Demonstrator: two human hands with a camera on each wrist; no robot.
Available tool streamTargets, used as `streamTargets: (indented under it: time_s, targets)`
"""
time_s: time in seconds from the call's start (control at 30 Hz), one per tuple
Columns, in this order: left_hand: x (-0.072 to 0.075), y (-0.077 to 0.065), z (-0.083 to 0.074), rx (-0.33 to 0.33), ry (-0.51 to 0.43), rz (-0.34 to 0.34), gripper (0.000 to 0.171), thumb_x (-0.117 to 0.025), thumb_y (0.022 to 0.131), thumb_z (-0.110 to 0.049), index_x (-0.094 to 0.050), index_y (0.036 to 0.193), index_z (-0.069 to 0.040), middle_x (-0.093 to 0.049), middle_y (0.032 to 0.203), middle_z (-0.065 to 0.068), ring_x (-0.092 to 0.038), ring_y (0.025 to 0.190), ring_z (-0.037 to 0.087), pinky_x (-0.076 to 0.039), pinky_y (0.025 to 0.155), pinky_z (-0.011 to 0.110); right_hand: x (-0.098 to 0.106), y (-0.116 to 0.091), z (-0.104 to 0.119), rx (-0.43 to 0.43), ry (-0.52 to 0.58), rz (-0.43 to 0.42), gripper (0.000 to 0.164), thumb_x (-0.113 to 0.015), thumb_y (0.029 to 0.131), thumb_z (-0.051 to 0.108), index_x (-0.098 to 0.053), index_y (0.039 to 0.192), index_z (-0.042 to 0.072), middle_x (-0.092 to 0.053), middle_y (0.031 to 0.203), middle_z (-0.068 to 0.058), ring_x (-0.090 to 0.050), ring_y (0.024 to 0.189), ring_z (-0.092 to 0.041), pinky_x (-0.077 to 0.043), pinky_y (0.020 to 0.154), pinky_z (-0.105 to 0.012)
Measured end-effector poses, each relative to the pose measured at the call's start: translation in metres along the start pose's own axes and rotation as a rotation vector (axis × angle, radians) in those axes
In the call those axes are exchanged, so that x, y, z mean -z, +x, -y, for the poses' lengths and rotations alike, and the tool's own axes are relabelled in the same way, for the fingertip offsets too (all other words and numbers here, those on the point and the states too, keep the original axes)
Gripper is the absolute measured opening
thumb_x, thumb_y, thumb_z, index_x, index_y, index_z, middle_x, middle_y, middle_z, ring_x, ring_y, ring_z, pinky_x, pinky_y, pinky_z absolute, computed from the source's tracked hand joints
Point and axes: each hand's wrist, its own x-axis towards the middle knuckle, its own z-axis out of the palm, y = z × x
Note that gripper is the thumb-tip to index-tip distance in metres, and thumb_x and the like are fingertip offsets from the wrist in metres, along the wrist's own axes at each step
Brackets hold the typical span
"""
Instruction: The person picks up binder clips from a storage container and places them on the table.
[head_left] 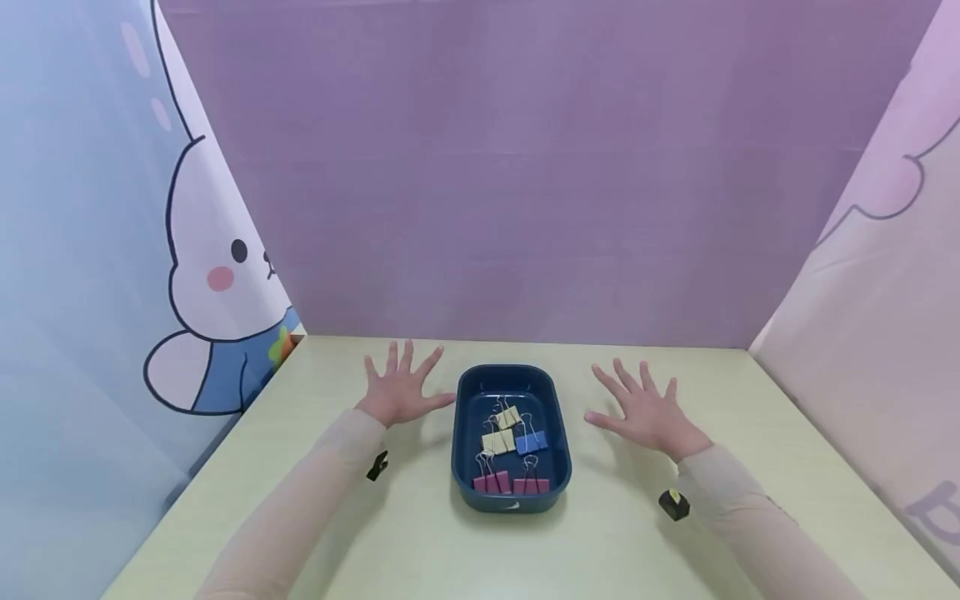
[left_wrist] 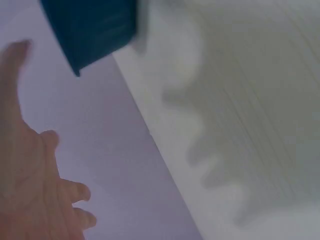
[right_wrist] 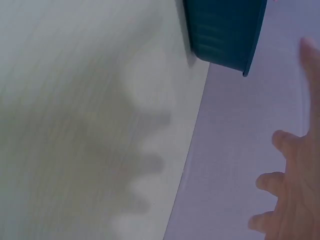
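Purple cloth (head_left: 525, 167) hangs faintly creased behind the pale yellow table (head_left: 375, 550), and I can see a cartoon rabbit (head_left: 213, 292) with a pink cheek printed on the blue curtain to the left. On the other side hangs a pinkish-white sheet (head_left: 885, 333) with dark curving outlines. Both of the person's hands are raised over the tabletop, backs upward, one on either side of a dark blue bin (head_left: 512, 502). The left hand (head_left: 400, 393) has its fingers spread wide, the thumb pointing inward just beside the bin's rim; the right hand (head_left: 647, 419) is splayed the same way, its thumb a little farther from the bin. Pale sleeves (head_left: 300, 508) cover both forearms, and soft, finger-shaped shadows fall across the fine-lined tabletop. The bin is a smooth, round-cornered rectangle with a small white mark on its near wall. Inside lie binder clips with thin wire handles: two yellow clips (head_left: 498, 442), a blue clip (head_left: 531, 443) beside them, and two pink clips (head_left: 531, 487) nearest the person.
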Motion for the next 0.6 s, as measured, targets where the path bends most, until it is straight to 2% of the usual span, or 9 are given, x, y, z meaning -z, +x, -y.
streamTargets:
  time_s: [0.07,0.13,0.2,0.3,0.4,0.47,0.53,0.6]
  targets:
    - [0.004,-0.001,-0.001,-0.019,-0.059,0.028,0.08,-0.047,0.089,-0.066,-0.02,0.155,-0.029,-0.013,0.159,0.023,-0.011,0.145,0.047,-0.009,0.108,0.072,0.0,0.001,0.0,0.033,0.03,0.007,0.077,-0.052,0.09,0.061,-0.035,0.15,0.016,-0.026,0.155,-0.025,-0.018,0.139,-0.055,-0.013,0.102,-0.077]
    - [0.008,-0.001,-0.002,-0.039,-0.103,0.062,0.069,-0.055,0.092,-0.049,-0.034,0.151,-0.019,-0.028,0.154,0.024,-0.027,0.141,0.044,-0.025,0.109,0.064,0.001,0.002,-0.001,0.065,0.065,0.023,0.064,-0.056,0.094,0.047,-0.045,0.142,0.007,-0.037,0.148,-0.027,-0.032,0.135,-0.051,-0.025,0.105,-0.068]
    - [0.012,-0.001,-0.003,-0.061,-0.13,0.097,0.055,-0.06,0.091,-0.032,-0.049,0.14,-0.01,-0.044,0.145,0.02,-0.044,0.132,0.038,-0.037,0.104,0.056,0.003,0.004,-0.002,0.097,0.087,0.044,0.049,-0.058,0.095,0.035,-0.055,0.131,0.001,-0.051,0.136,-0.026,-0.047,0.126,-0.046,-0.038,0.102,-0.059]
    - [0.014,0.0,-0.003,-0.073,-0.122,0.158,0.033,-0.063,0.089,-0.019,-0.065,0.119,-0.005,-0.063,0.124,0.013,-0.061,0.109,0.028,-0.049,0.091,0.046,0.006,0.005,-0.001,0.104,0.13,0.095,0.029,-0.058,0.096,0.025,-0.064,0.115,0.004,-0.066,0.112,-0.015,-0.063,0.104,-0.032,-0.05,0.089,-0.049]
    - [0.015,0.0,-0.002,-0.061,-0.125,0.204,0.016,-0.064,0.088,-0.015,-0.07,0.101,-0.008,-0.069,0.105,0.006,-0.063,0.089,0.02,-0.051,0.081,0.041,0.008,0.005,0.0,0.099,0.15,0.132,0.017,-0.058,0.096,0.024,-0.067,0.101,0.01,-0.069,0.095,-0.004,-0.064,0.085,-0.018,-0.052,0.076,-0.041]
    - [0.017,0.0,-0.003,-0.061,-0.13,0.213,0.01,-0.064,0.088,-0.014,-0.07,0.094,-0.009,-0.069,0.097,0.003,-0.061,0.08,0.017,-0.052,0.076,0.039,0.009,0.004,0.001,0.095,0.146,0.146,0.014,-0.058,0.096,0.025,-0.066,0.096,0.013,-0.067,0.09,0.001,-0.061,0.079,-0.013,-0.051,0.071,-0.038]
    - [0.023,-0.003,-0.007,-0.08,-0.135,0.196,0.008,-0.064,0.088,-0.014,-0.07,0.092,-0.011,-0.068,0.094,0.002,-0.06,0.079,0.015,-0.052,0.075,0.037,0.01,0.002,0.002,0.093,0.135,0.151,0.014,-0.058,0.096,0.025,-0.065,0.094,0.014,-0.066,0.088,0.003,-0.059,0.077,-0.01,-0.05,0.069,-0.036]
    - [0.032,-0.007,-0.015,-0.127,-0.158,0.164,0.008,-0.064,0.088,-0.014,-0.069,0.093,-0.011,-0.068,0.095,0.002,-0.061,0.081,0.015,-0.052,0.076,0.037,0.01,0.001,0.003,0.087,0.13,0.151,0.013,-0.058,0.096,0.025,-0.065,0.093,0.014,-0.065,0.087,0.003,-0.057,0.075,-0.01,-0.049,0.068,-0.036]
